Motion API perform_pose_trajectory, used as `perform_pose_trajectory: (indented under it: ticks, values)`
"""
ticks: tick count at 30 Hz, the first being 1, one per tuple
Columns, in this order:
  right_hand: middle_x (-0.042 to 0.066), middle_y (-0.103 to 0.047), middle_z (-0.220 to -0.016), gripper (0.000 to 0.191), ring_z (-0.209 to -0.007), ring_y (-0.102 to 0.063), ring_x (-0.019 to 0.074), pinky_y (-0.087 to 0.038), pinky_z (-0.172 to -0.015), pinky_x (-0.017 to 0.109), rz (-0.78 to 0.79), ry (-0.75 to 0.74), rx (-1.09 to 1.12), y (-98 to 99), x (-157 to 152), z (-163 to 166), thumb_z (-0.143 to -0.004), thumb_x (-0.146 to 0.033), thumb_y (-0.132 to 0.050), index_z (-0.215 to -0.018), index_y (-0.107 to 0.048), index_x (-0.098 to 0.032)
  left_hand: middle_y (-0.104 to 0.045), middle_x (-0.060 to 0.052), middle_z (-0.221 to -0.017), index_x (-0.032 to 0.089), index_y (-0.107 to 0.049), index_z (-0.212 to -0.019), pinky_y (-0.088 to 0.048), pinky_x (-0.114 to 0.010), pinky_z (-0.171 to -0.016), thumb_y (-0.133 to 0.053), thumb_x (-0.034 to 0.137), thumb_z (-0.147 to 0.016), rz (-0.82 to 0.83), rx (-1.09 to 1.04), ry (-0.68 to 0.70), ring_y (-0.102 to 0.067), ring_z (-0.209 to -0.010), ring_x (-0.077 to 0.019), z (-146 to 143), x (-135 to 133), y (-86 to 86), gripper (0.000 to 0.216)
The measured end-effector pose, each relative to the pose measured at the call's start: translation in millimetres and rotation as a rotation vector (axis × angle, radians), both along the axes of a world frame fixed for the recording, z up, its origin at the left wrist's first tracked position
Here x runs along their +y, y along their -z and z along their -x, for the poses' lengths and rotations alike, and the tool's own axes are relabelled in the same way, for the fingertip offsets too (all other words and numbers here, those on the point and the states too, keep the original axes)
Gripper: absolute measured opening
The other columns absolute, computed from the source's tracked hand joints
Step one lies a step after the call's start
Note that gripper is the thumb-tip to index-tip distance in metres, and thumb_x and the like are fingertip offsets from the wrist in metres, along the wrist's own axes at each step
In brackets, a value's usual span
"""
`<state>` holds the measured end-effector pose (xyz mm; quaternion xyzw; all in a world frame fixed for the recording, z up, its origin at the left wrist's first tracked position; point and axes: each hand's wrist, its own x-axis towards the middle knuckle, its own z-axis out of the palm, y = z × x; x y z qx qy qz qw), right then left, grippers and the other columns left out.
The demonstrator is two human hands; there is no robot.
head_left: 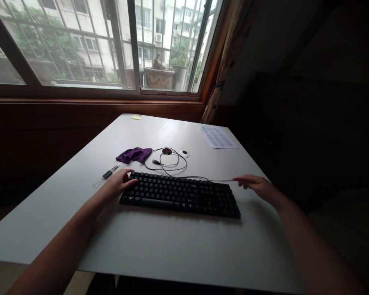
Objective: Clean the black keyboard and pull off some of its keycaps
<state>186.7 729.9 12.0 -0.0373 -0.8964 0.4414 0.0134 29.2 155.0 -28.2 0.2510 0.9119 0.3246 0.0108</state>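
Note:
A black computer keyboard [184, 194] lies across the white table, slightly askew. My left hand [119, 182] grips its left end, thumb over the keys and the other fingers at the far edge. Off the keyboard's right back corner, my right hand [253, 183] pinches a thin, dark stick [223, 180]. The stick points left along the keyboard's back edge; its tip is too small to make out. From that edge the keyboard's cable [186, 167] runs back in loose loops to a USB plug [156, 162].
A purple cloth [135, 155] and a black binder clip [107, 174] lie beyond my left hand. Behind the cable are a round table hole [167, 151] and its white cover [183, 153]. Printed paper [218, 137] and a yellow note [136, 117] lie farther back.

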Motion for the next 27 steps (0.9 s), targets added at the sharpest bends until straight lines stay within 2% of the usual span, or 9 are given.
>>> perform_pose_trajectory:
  ticks: [4,8,11,18,23,27]
  values:
    - [0.008,-0.068,-0.082,0.039,-0.073,-0.056,0.0199,-0.046,-0.069,0.035,0.02,0.049,-0.02,-0.5,6.0,-9.4,-0.077,-0.044,-0.066,-0.104,-0.08,-0.02,-0.064,-0.009,-0.097,0.017,-0.061,-0.126,-0.05,-0.036,-0.073,-0.056,0.066,-0.087,-0.002,0.005,-0.003,-0.062,-0.083,-0.0251,-0.5,0.1,0.7,0.063]
    - [0.007,-0.069,-0.085,0.041,-0.075,-0.058,0.0195,-0.047,-0.073,0.035,0.077,-0.041,-0.056,2.4,-22.5,6.0,-0.078,-0.045,-0.067,-0.108,-0.079,-0.019,-0.064,-0.009,-0.097,0.016,-0.06,-0.128,-0.049,-0.036,-0.073,-0.054,0.066,-0.088,-0.001,0.01,-0.003,-0.061,-0.083,-0.0248,-0.5,0.5,1.8,0.064]
    - [0.007,-0.069,-0.085,0.04,-0.077,-0.06,0.0191,-0.047,-0.074,0.034,0.126,-0.144,-0.064,6.2,-58.5,29.4,-0.081,-0.04,-0.063,-0.11,-0.078,-0.018,-0.064,-0.009,-0.097,0.016,-0.06,-0.128,-0.049,-0.036,-0.073,-0.055,0.066,-0.088,-0.007,0.016,-0.007,-0.061,-0.082,-0.0244,-0.1,1.1,3.0,0.064]
    - [0.003,-0.067,-0.08,0.039,-0.071,-0.057,0.0152,-0.048,-0.07,0.029,0.117,-0.334,0.067,6.6,-164.5,89.5,-0.08,-0.024,-0.054,-0.11,-0.078,-0.02,-0.063,-0.006,-0.091,0.017,-0.062,-0.125,-0.048,-0.035,-0.073,-0.057,0.063,-0.088,-0.04,0.06,0.011,-0.059,-0.077,-0.0223,2.3,1.6,7.8,0.06]
    - [0.003,-0.069,-0.077,0.034,-0.066,-0.056,0.0139,-0.046,-0.064,0.027,0.158,-0.331,0.122,11.8,-233.2,122.4,-0.081,-0.025,-0.057,-0.106,-0.079,-0.019,-0.06,-0.004,-0.084,0.016,-0.062,-0.122,-0.046,-0.033,-0.068,-0.06,0.062,-0.086,-0.071,0.042,-0.022,-0.057,-0.073,-0.021,1.2,3.5,8.5,0.059]
    - [0.004,-0.071,-0.077,0.034,-0.067,-0.058,0.0139,-0.045,-0.063,0.026,0.155,-0.328,0.106,16.0,-267.4,134.1,-0.082,-0.022,-0.057,-0.107,-0.079,-0.02,-0.056,0.001,-0.076,0.018,-0.053,-0.122,-0.044,-0.031,-0.063,-0.063,0.06,-0.084,-0.114,0.024,-0.079,-0.056,-0.067,-0.019,-2.2,5.1,13.9,0.057]
